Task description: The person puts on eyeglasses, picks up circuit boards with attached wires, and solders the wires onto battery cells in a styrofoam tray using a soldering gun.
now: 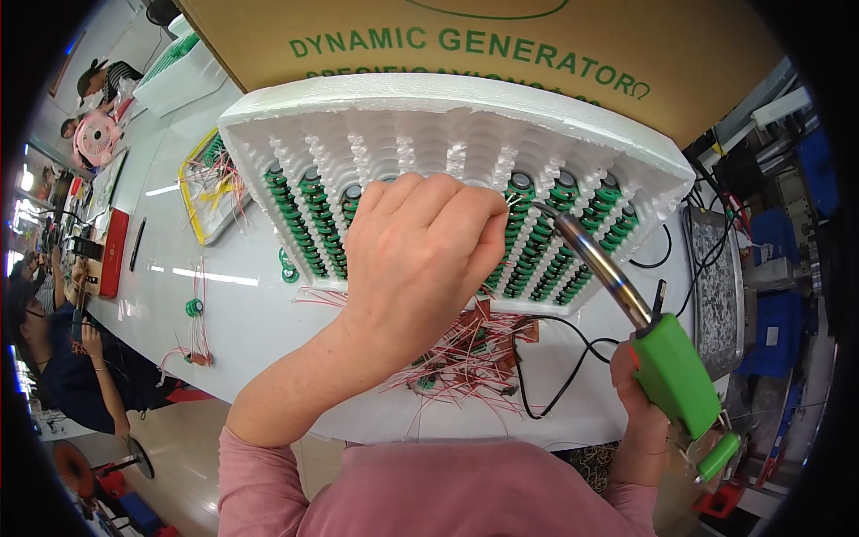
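My right hand [637, 385] is wrapped round the handle of a green soldering gun [676, 376]. Its long metal barrel points up and left, and the curved tip ends close to my left fingers. With thumb and fingers pressed together, my left hand [425, 242] hovers over a white foam tray [447, 98]. Something thin shows at its fingertips, too small to name. Rows of green round parts with dark, grey-topped centres [565, 185] fill the tray's slots. My left hand hides the middle rows.
Red and white wires with small brown boards [461, 358] lie heaped before the tray. Behind stands a large cardboard box [537, 45]. A yellow-rimmed tray [192, 197] of wires sits left; a black cable [573, 385] loops at right. Other people work at far left.
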`<state>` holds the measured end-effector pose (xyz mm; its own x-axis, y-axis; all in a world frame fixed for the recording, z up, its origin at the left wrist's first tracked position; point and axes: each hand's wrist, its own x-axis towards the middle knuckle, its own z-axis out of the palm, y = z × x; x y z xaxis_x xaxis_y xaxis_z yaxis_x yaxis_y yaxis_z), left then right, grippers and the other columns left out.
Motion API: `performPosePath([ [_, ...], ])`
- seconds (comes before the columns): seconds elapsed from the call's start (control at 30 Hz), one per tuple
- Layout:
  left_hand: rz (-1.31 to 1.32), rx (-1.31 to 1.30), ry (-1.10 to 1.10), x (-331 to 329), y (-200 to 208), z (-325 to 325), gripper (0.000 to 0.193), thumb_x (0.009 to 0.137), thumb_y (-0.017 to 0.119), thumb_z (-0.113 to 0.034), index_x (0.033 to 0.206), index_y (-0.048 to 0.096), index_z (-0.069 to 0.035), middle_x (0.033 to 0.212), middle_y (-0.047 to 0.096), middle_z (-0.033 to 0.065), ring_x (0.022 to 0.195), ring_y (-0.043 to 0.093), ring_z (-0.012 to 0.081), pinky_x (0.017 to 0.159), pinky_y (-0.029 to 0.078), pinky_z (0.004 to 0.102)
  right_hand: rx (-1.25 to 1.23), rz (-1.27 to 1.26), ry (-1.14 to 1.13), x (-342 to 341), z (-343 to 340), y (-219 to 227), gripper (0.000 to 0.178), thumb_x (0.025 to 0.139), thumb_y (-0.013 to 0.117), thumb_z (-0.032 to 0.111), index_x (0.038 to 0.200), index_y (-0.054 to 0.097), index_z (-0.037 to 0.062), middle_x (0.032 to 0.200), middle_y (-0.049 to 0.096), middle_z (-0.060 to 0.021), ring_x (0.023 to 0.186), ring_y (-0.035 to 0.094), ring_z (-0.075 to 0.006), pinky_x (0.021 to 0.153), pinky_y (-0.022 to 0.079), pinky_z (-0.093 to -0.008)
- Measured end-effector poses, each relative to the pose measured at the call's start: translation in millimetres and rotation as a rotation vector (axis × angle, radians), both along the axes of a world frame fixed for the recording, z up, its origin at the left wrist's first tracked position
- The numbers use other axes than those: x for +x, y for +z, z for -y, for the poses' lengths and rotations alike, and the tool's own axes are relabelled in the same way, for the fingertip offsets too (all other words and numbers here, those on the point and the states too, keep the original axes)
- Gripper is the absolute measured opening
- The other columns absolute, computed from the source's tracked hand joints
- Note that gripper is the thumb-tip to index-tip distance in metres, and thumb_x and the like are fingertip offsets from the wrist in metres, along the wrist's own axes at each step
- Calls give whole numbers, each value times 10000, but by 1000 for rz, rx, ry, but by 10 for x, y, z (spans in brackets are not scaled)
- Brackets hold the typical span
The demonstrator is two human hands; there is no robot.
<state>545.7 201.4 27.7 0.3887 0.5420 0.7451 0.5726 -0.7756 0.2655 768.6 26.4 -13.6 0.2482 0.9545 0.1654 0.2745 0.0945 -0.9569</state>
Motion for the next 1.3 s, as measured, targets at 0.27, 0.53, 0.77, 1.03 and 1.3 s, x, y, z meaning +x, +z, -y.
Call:
performPosePath([
  [0.27,-13,28,-20,-23,7,-40,119,642,655,-30,721,596,-98,595,508,-10,559,485,162,535,348,290,222,123,167,168,-21,-266,456,822,581,282,1151,439,0,464,375,34,342,322,-73,360,276,-226],
  [0.53,-34,27,-29,-23,-15,-37,111,646,641,-74,705,551,-101,639,487,9,605,482,178,558,342,309,-192,-843,-324,183,1,-367,575,815,579,308,1242,378,-21,474,379,36,350,318,-65,366,276,-215],
  [0.77,-32,13,-36,-34,43,-29,116,647,654,-32,733,597,-83,614,515,8,569,493,183,543,363,302,120,-4,141,164,-59,-261,551,816,565,280,1232,388,-35,471,377,32,348,313,-68,365,270,-217],
  [1.03,-32,14,-44,-67,40,-31,126,641,653,-29,742,598,-78,628,524,18,587,507,193,558,379,304,114,83,134,99,-85,-185,563,813,570,283,1239,380,-33,470,378,32,349,313,-66,363,271,-214],
  [1.3,-29,5,-57,-93,50,-32,125,644,652,-28,746,599,-76,634,528,20,592,509,194,561,382,306,131,-19,159,75,-93,-183,563,811,579,284,1235,387,-31,473,386,32,354,319,-67,367,273,-216],
])
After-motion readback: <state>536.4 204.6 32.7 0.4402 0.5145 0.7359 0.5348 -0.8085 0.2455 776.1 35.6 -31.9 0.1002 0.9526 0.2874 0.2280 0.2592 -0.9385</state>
